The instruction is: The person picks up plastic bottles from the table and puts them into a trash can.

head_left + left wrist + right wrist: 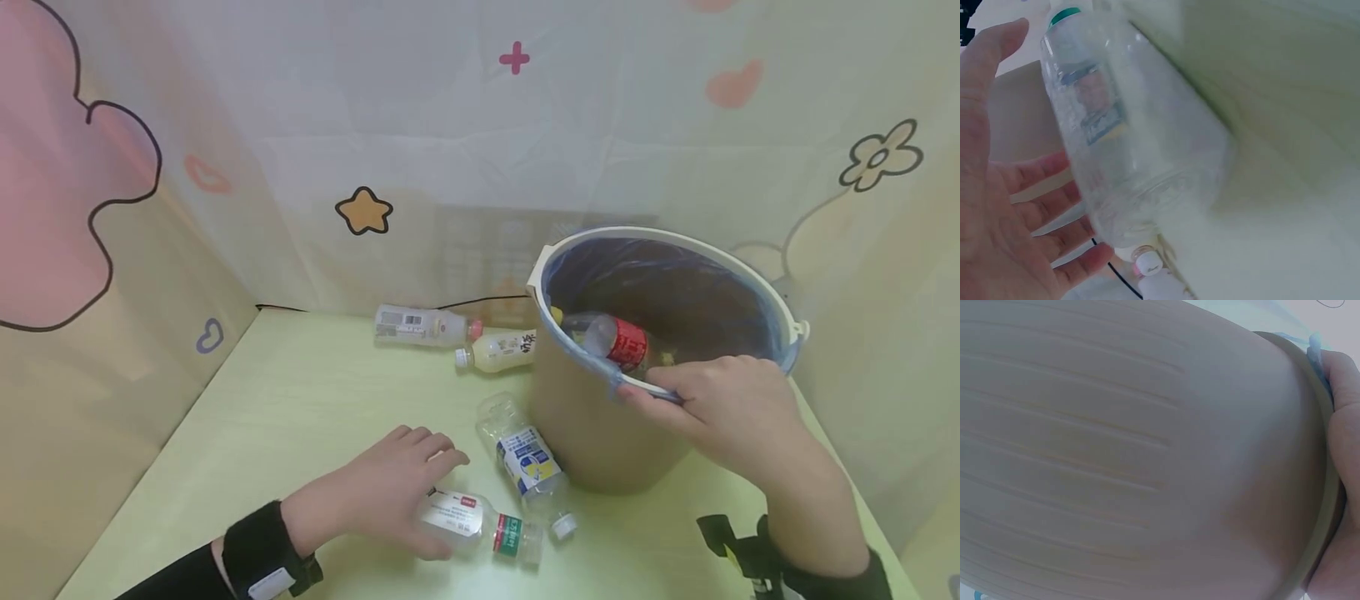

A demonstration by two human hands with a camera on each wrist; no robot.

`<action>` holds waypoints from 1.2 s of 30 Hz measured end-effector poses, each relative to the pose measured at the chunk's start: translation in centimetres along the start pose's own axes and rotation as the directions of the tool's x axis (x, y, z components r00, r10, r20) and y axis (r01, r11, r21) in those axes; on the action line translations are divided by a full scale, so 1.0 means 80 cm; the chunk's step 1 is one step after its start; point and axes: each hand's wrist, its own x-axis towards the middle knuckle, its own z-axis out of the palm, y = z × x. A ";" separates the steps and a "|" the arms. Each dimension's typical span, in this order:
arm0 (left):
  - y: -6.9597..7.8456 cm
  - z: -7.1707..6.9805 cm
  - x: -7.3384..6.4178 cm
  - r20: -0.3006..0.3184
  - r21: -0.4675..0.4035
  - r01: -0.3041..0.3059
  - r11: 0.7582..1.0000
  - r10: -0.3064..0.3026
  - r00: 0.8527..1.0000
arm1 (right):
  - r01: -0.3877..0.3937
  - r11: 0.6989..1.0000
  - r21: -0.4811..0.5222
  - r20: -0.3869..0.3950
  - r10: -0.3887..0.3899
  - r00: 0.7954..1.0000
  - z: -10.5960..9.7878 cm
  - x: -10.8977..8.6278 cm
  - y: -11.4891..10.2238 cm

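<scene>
My left hand [393, 487] is beside a clear plastic bottle [459, 514] with a white label and a green band, lying on the table. In the left wrist view its thumb and fingers are spread, not curled round the bottle [1147, 125]; whether they touch it I cannot tell. My right hand [735, 412] grips the near rim of a beige trash bin [600, 442] lined with a blue bag [600, 262]. Inside the bin lies a bottle with a red label [628, 343], among others partly hidden. The right wrist view shows the bin's ribbed wall [1085, 437] close up.
A clear bottle with a blue and white label [529, 458] lies against the bin's left side. Farther back, a pale bottle with a pink cap [420, 326] and a cream bottle with a white cap [498, 351] lie on the table [300, 400]. A printed curtain [420, 100] encloses the table.
</scene>
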 end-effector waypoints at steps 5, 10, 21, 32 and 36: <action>-0.001 0.013 -0.004 -0.006 -0.001 -0.014 1.000 0.014 1.000 | 0.004 1.000 0.001 -0.011 -0.004 1.000 0.001 0.000 0.001; 0.000 0.023 -0.004 0.000 -0.010 0.003 1.000 -0.003 1.000 | -0.006 1.000 0.003 -0.010 0.006 1.000 0.002 0.000 0.001; 0.003 0.041 -0.006 -0.028 -0.029 -0.024 0.999 0.023 0.999 | -0.012 1.000 0.009 -0.002 0.012 1.000 0.000 0.000 -0.001; 0.006 0.055 -0.007 -0.049 -0.047 0.028 0.999 -0.030 0.998 | -0.007 1.000 0.004 -0.009 0.007 1.000 0.000 0.001 -0.001; 0.007 0.060 -0.009 -0.071 -0.038 0.045 0.998 -0.048 0.996 | -0.005 1.000 -0.001 -0.014 0.005 1.000 0.001 0.000 0.000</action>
